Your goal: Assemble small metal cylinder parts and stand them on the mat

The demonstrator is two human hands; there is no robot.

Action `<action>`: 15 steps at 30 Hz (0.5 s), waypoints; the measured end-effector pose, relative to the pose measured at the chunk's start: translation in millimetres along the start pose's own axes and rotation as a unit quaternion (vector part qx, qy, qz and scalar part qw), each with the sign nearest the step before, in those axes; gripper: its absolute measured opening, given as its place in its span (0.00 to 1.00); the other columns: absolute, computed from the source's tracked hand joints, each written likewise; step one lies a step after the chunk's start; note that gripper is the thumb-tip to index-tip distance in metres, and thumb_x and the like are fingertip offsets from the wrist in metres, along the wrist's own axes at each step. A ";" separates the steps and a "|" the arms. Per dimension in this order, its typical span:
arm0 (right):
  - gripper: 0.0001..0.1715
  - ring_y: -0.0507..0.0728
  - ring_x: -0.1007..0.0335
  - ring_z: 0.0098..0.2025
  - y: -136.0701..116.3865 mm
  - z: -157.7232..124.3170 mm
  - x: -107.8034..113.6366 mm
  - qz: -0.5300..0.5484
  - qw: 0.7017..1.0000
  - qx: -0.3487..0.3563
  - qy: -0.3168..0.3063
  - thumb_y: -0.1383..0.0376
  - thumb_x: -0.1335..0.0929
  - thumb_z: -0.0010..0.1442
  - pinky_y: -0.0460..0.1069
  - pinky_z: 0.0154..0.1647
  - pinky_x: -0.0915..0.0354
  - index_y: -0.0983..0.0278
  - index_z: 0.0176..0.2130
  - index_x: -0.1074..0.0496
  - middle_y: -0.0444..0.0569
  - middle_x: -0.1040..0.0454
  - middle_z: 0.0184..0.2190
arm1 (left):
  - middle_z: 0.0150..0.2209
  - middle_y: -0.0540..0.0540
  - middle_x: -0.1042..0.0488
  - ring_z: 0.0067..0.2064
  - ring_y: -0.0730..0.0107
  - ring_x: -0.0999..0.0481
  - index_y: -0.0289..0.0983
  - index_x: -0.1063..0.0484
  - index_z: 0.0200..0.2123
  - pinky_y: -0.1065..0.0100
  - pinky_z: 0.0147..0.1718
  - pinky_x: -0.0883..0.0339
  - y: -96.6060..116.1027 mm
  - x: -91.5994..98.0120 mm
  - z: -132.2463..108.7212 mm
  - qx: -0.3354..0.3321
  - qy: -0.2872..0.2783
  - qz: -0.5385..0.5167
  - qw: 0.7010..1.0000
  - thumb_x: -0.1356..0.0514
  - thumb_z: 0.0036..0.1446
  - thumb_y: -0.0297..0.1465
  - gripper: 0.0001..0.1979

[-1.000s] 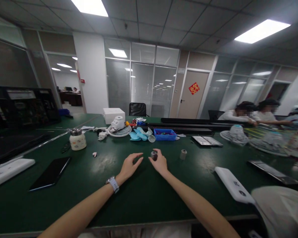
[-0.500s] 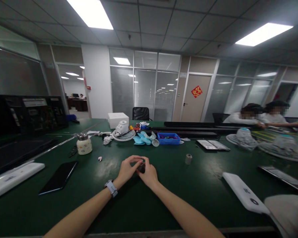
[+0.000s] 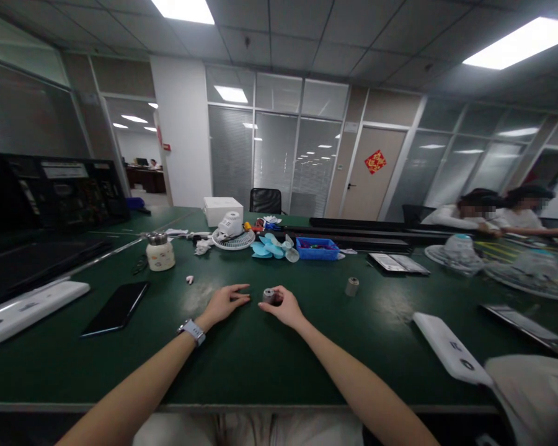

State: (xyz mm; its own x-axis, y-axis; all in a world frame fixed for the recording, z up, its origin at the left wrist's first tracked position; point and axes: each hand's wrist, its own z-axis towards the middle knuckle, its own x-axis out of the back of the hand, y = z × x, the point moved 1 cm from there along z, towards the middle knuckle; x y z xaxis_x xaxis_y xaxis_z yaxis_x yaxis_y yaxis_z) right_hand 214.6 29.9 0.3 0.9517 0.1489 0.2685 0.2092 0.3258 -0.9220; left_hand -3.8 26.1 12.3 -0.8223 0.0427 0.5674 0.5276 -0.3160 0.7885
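Between its thumb and fingers, my right hand (image 3: 286,306) grips a small metal cylinder (image 3: 268,296), which stands upright at the middle of the green table (image 3: 242,365). My left hand (image 3: 225,303) is a short way to the left of it, fingers apart and holding nothing, with a watch on the wrist. A second, similar metal cylinder (image 3: 352,286) stands upright farther right. Beyond my hands lie light blue fan blades (image 3: 270,246) and a blue tray (image 3: 317,249) with small parts in it.
Left are a black phone (image 3: 115,308), a white device (image 3: 32,311) and a cream jar (image 3: 160,254). A fan part (image 3: 233,234) and white box (image 3: 223,211) stand behind. Right lies another white device (image 3: 451,350); people sit at the far right.
My hands have parted: the left has let go and moved left with its fingers spread, while the right keeps the cylinder, now more visible. The camera view has tilted down.
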 end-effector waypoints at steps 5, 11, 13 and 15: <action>0.26 0.58 0.26 0.40 -2.6 6.1 7.0 0.121 0.989 -0.079 -0.016 0.61 0.22 0.38 0.53 0.46 0.33 0.67 0.37 0.26 0.52 0.22 0.37 | 0.47 0.43 0.22 0.50 0.58 0.24 0.38 0.29 0.53 0.62 0.50 0.34 0.4 -1.2 1.4 0.000 0.060 0.003 0.998 0.45 0.56 0.47 0.27; 0.15 0.55 0.26 0.39 -10.6 11.5 18.1 0.271 0.944 -0.190 0.011 0.62 0.28 0.54 0.48 0.44 0.32 0.70 0.38 0.24 0.53 0.22 0.35 | 0.42 0.43 0.20 0.46 0.58 0.23 0.37 0.25 0.47 0.62 0.46 0.33 5.2 -0.2 2.6 0.002 0.103 0.049 0.993 0.52 0.59 0.48 0.27; 0.13 0.54 0.26 0.38 -12.6 11.5 19.3 0.300 0.930 -0.212 0.026 0.62 0.30 0.57 0.47 0.41 0.31 0.71 0.38 0.25 0.54 0.22 0.38 | 0.41 0.43 0.20 0.44 0.57 0.23 0.37 0.23 0.41 0.62 0.44 0.33 8.1 0.6 1.8 0.003 0.106 0.070 0.992 0.53 0.59 0.49 0.27; 0.12 0.53 0.25 0.37 -14.4 10.6 19.3 0.317 0.923 -0.216 0.032 0.62 0.31 0.58 0.46 0.39 0.30 0.70 0.38 0.25 0.54 0.23 0.41 | 0.38 0.42 0.21 0.43 0.56 0.24 0.38 0.21 0.36 0.62 0.43 0.34 10.6 2.0 0.9 0.010 0.114 0.104 0.988 0.54 0.59 0.50 0.28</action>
State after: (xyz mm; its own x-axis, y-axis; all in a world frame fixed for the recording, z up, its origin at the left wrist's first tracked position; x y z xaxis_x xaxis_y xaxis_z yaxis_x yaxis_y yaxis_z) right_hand 227.6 38.0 21.8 0.9221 0.1224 -0.3670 -0.3369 -0.2125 -0.9173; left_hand 0.3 23.8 22.0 -0.7217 -0.2369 0.6504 0.6918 -0.2775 0.6666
